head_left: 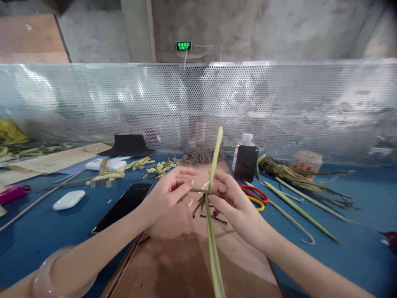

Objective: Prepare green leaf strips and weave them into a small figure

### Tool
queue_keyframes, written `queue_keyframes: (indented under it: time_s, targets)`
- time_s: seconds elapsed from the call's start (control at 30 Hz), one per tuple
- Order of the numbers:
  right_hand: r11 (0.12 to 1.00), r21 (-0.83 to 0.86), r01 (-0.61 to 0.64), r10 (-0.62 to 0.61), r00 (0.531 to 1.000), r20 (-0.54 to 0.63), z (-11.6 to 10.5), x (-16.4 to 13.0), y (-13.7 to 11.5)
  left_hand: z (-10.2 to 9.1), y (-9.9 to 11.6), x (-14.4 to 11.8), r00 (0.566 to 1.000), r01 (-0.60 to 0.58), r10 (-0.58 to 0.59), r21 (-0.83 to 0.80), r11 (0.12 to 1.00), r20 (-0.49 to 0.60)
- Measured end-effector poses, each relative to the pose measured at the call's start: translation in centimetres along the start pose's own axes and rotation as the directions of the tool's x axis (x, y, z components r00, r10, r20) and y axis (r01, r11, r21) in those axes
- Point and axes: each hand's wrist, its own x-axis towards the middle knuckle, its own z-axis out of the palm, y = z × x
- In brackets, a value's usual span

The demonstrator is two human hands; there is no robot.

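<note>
Left hand [169,188] and right hand [231,198] pinching crossed green leaf strips [212,182] — fingers closed on them, above brown board [186,256], scissors [256,194] nearby

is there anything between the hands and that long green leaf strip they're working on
Nothing visible. The left hand and the right hand both already pinch the leaf strip where short pieces cross it, above the brown board. The scissors and the phone lie off to the sides.

Matt fibrous green leaf strip [213,231], smooth brown wooden board [186,256], shiny perforated metal screen [279,103].
</note>
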Motion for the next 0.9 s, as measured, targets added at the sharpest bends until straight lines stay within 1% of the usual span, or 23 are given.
queue_keyframes:
  time_s: [0.03,0.07,0.1,0.13,0.17,0.2,0.23,0.33,0.4,0.5,0.6,0.67,0.77,0.83,0.9]
  targets:
    - [1.000,0.024,0.004,-0.004,1.000,-0.001,0.1,-0.1,0.0,0.1,0.0,-0.1,0.995,-0.046,0.052,0.075,0.996,-0.083]
    - [1.000,0.030,0.007,-0.007,1.000,-0.002,0.2,-0.2,0.1,0.3,0.0,-0.2,0.975,-0.106,0.137,0.175,0.979,-0.177]
    - [1.000,0.028,0.013,-0.013,1.000,-0.002,0.2,-0.3,0.2,0.5,0.1,-0.3,0.936,-0.163,0.241,0.288,0.944,-0.258]
    - [0.999,0.025,0.021,-0.021,1.000,0.001,0.3,-0.4,0.3,0.6,0.3,-0.5,0.890,-0.205,0.339,0.397,0.895,-0.305]
    - [0.999,0.025,0.032,-0.032,0.999,0.004,0.4,-0.4,0.4,0.8,0.6,-0.7,0.855,-0.225,0.410,0.487,0.844,-0.317]
    - [0.999,0.028,0.044,-0.044,0.999,0.002,0.5,-0.4,0.5,1.0,0.8,-1.0,0.844,-0.227,0.443,0.549,0.804,-0.302]
    - [0.998,0.036,0.056,-0.056,0.998,-0.007,0.6,-0.4,0.5,1.1,1.1,-1.2,0.854,-0.214,0.443,0.591,0.778,-0.273]
    - [0.994,0.080,0.068,-0.063,0.996,-0.061,1.0,-0.4,0.7,1.5,1.5,-1.7,0.924,-0.160,0.345,0.651,0.742,-0.166]
    - [0.991,0.112,0.072,-0.063,0.994,-0.085,1.2,-0.4,0.9,1.8,1.5,-1.8,0.956,-0.125,0.264,0.638,0.760,-0.126]
    - [0.990,0.114,0.083,-0.076,0.995,-0.060,1.4,-0.6,1.3,2.0,1.4,-1.7,0.979,-0.071,0.170,0.590,0.804,-0.113]
    - [0.994,0.069,0.085,-0.082,0.996,-0.037,1.5,-0.8,1.3,1.9,1.5,-1.6,0.985,-0.053,0.134,0.551,0.833,-0.109]
    - [0.996,0.052,0.071,-0.068,0.996,-0.058,1.5,-0.9,1.2,1.7,1.7,-1.5,0.991,-0.047,0.101,0.469,0.882,-0.091]
    - [0.999,0.046,0.006,-0.001,0.994,-0.109,1.6,-0.9,0.9,1.7,1.9,-1.5,0.999,0.024,-0.017,0.236,0.971,-0.033]
    - [0.998,0.030,-0.049,0.053,0.989,-0.140,1.8,-0.8,0.9,1.9,1.8,-1.5,0.995,0.097,-0.097,0.101,0.990,-0.007]
    - [0.997,-0.013,-0.073,0.070,0.986,-0.152,2.0,-0.9,0.9,2.1,1.6,-1.5,0.991,0.133,-0.133,0.009,0.991,-0.005]
